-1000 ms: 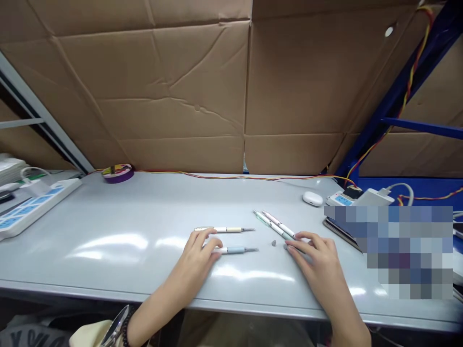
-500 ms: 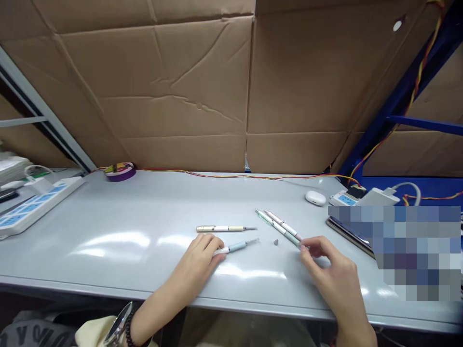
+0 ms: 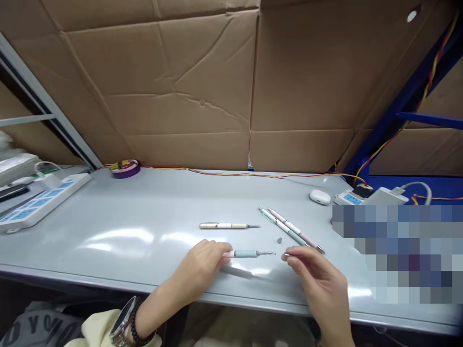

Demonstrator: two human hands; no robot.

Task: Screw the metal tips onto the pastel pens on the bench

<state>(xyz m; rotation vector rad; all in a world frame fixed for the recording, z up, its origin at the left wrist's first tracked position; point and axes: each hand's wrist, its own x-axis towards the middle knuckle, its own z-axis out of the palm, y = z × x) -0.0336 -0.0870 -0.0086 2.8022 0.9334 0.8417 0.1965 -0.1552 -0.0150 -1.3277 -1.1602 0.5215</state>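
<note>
Sideways, held pen point(image 3: 246, 254), tip point(image 3: 267, 253) pointing right

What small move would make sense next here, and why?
Probably ease the right hand toward the left, bringing the small silvery piece it pinches onto the pale blue pen. The left hand holds that pen with its thin, bare metal end pointing toward the piece, and a small gap separates the two.
</note>
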